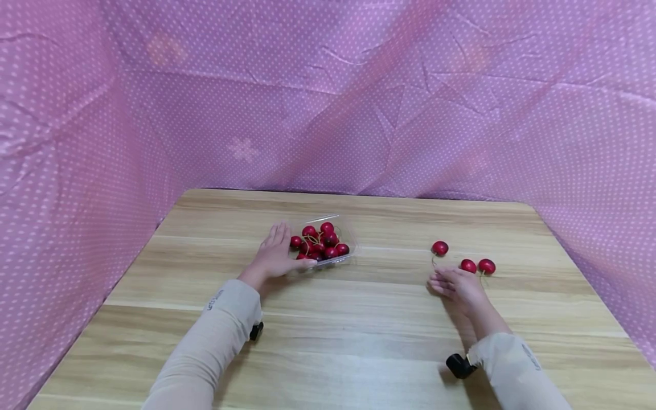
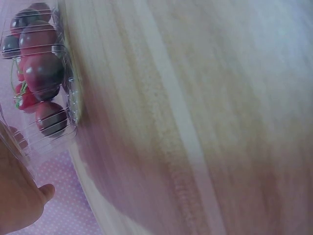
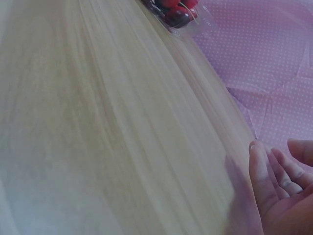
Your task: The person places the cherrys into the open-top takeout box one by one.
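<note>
Left hand (image 1: 277,254) flat against cherry tray (image 1: 344,257) (fingers straight); right hand (image 1: 458,286) relaxed.

We see a worktop (image 1: 359,319) of pale, matt wood with a smooth streaked grain. The tray (image 1: 344,225) is thin clear plastic, ribbed and shiny. The cherries (image 1: 322,242) look glossy. The dotted backdrop (image 1: 328,102) is creased, matt cloth.

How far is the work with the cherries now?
Done: most red cherries lie in the clear plastic tray, which the left hand touches. In hand: the right hand lies open beside three loose red cherries. Left: those three remain on the wooden table.
</note>
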The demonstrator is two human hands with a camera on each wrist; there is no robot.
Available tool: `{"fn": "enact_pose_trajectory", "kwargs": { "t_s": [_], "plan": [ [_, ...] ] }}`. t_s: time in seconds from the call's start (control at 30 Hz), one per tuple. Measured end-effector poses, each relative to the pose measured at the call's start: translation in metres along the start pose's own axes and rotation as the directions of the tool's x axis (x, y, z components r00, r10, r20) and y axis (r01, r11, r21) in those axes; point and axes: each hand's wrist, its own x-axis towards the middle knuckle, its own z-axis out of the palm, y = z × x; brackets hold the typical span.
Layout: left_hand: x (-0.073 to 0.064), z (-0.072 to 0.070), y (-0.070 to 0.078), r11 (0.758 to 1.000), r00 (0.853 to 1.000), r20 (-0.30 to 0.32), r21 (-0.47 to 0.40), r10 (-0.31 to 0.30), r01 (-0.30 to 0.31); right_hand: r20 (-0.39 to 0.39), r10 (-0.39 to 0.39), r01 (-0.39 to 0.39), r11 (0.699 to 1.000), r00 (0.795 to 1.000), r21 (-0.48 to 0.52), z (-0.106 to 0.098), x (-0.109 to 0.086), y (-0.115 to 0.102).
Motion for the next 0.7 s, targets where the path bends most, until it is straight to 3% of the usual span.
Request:
{"fn": "enact_pose_trajectory", "kwargs": {
  "t_s": [0.37, 0.7],
  "plan": [
    [0.0, -0.001, 0.0, 1.0, 1.0, 0.0, -0.003, 0.002, -0.002, 0.025, -0.015, 0.013, 0.997, 1.0, 0.074, -0.014, -0.009, -0.002],
    [-0.001, -0.001, 0.001, 1.0, 1.0, 0.01, -0.01, 0.001, -0.001, -0.024, 0.014, -0.011, 0.994, 1.0, 0.106, -0.026, -0.017, 0.0]
  ]
}}
